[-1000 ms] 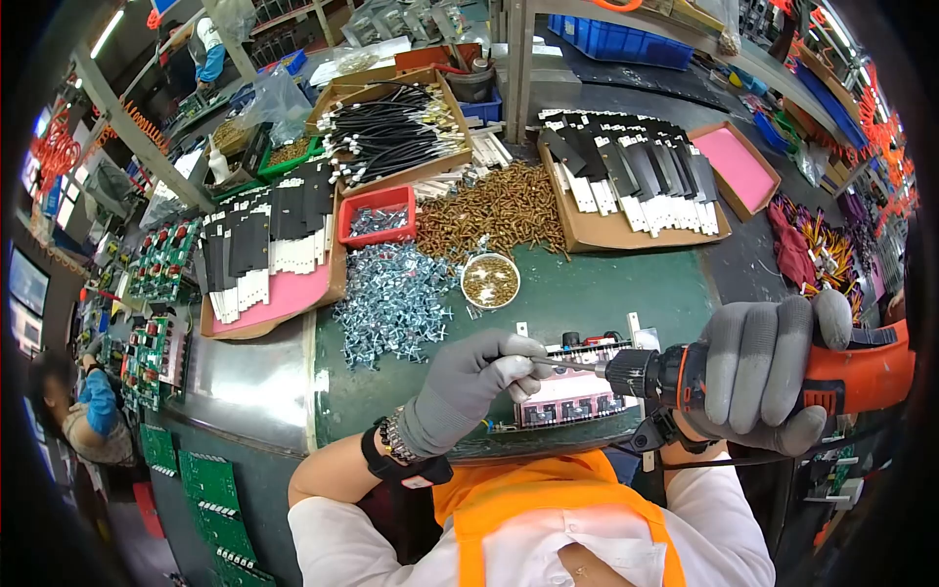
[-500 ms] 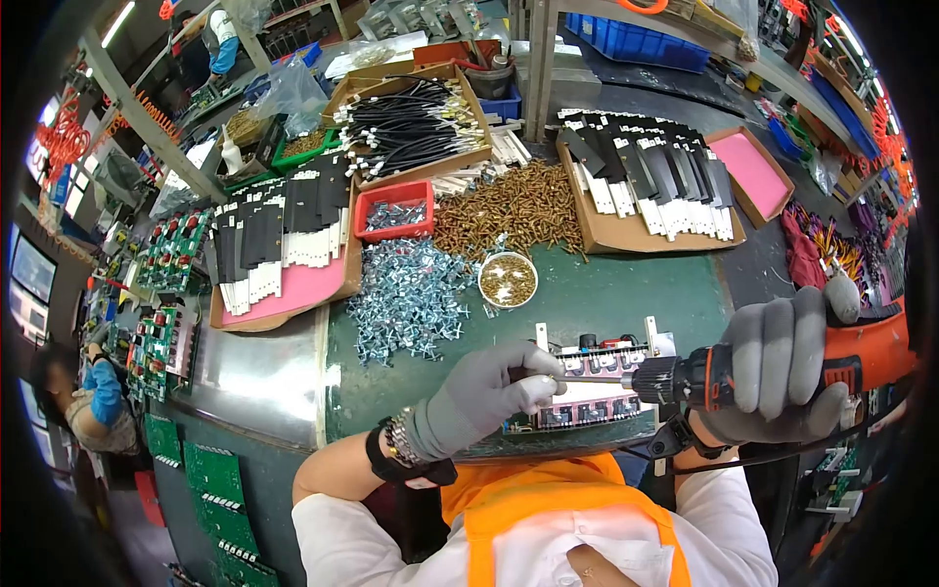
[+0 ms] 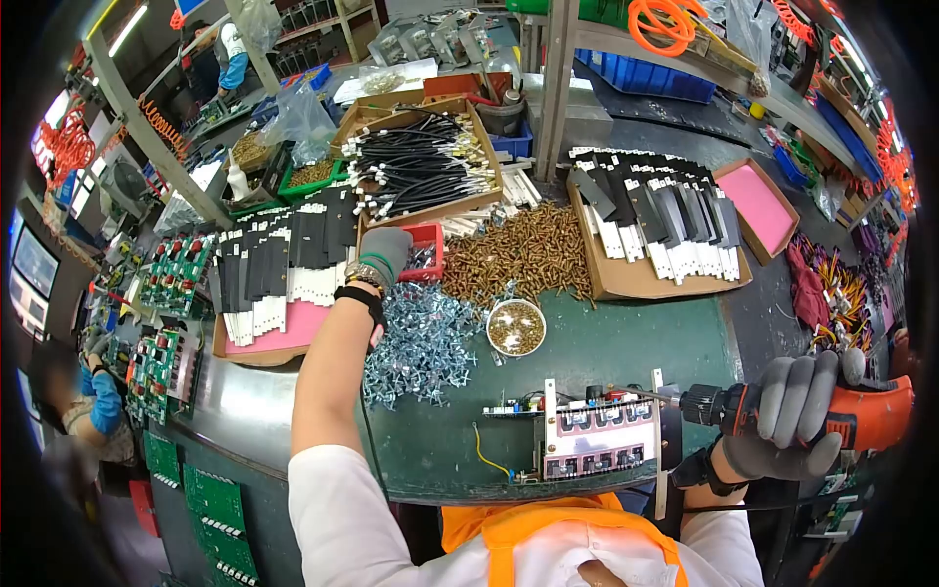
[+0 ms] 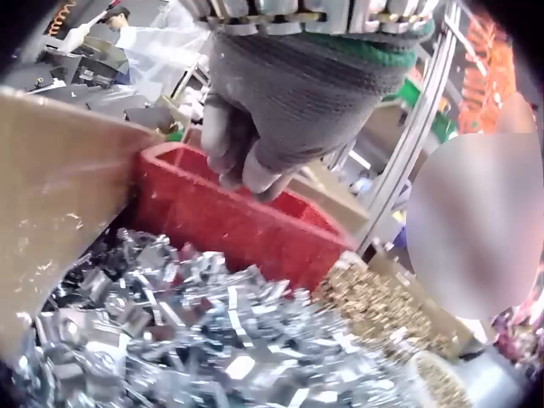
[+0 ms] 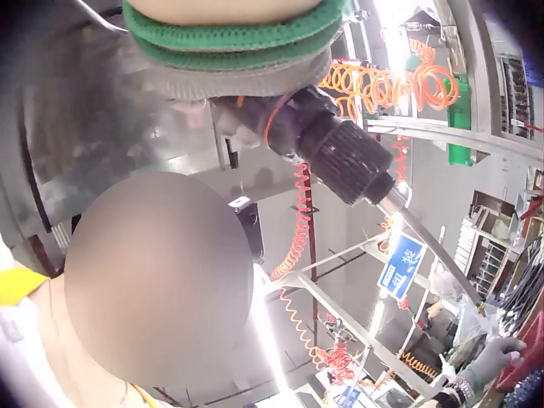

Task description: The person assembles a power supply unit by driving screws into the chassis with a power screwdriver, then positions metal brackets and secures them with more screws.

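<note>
My gloved left hand (image 3: 384, 250) reaches down to the red bin (image 4: 229, 225) of small metal parts. In the left wrist view its fingers (image 4: 223, 140) are bent, with the tips at the bin's mouth; I cannot tell whether they pinch anything. My gloved right hand (image 3: 797, 411) grips an orange and black power screwdriver (image 3: 871, 416) at the right. Its long bit (image 5: 429, 242) points left, over the right end of a circuit board assembly (image 3: 602, 435). That assembly lies at the table's front edge, with white strips at both ends and a yellow wire at its left.
Loose silvery clips (image 3: 416, 342) heap in front of the bin, beside a pile of brass screws (image 3: 523, 254) and a round tub (image 3: 516, 328). Cardboard boxes of black and white strips (image 3: 675, 225) and black cables (image 3: 421, 161) stand behind. Another person (image 3: 88, 401) works at the left.
My left hand has left the screwdriver bit and moved forward and left to the red bin. The right hand, still holding the screwdriver, has shifted slightly. The circuit board assembly is now uncovered.
</note>
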Motion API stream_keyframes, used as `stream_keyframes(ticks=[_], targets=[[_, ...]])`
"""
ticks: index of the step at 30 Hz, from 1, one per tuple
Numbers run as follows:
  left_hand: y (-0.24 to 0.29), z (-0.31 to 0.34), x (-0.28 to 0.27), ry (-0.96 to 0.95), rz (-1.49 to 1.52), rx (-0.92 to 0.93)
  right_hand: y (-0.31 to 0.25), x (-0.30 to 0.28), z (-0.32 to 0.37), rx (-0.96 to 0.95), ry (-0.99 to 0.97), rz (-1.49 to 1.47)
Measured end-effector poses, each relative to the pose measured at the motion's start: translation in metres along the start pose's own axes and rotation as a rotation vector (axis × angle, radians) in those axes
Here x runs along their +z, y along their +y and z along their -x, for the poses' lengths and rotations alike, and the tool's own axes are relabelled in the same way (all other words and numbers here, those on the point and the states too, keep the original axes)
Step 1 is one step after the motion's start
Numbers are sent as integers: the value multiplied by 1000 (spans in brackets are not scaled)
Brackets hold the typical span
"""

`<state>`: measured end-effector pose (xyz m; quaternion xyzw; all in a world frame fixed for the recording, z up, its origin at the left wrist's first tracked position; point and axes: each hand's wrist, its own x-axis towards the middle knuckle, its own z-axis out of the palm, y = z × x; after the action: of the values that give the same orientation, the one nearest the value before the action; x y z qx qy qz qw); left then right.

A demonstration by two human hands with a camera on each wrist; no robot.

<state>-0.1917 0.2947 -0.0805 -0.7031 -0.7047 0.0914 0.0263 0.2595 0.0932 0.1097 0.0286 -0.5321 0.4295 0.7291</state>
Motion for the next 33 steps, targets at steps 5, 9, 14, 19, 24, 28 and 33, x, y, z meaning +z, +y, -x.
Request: stream_keyframes(ticks=[5, 9, 14, 19, 24, 28, 33], targets=[[-1, 7, 3, 175, -19, -14, 6, 2, 2, 35, -1, -28], [0, 33, -12, 466, 218, -53, 5, 4, 3, 32, 13, -54], [65, 107, -76, 356, 1247, 244, 0, 20, -12, -17, -56, -68], [139, 208, -131, 73, 1428, 393, 19, 40, -16, -125, -148, -228], [151, 236, -134, -129, 1623, 310, 17, 39, -7, -87, -127, -124], [152, 241, -134, -151, 1619, 288, 21, 37, -7, -82, -197, -209], [157, 244, -133, -25, 1535, 348, 28, 41, -4, -85, -207, -282]])
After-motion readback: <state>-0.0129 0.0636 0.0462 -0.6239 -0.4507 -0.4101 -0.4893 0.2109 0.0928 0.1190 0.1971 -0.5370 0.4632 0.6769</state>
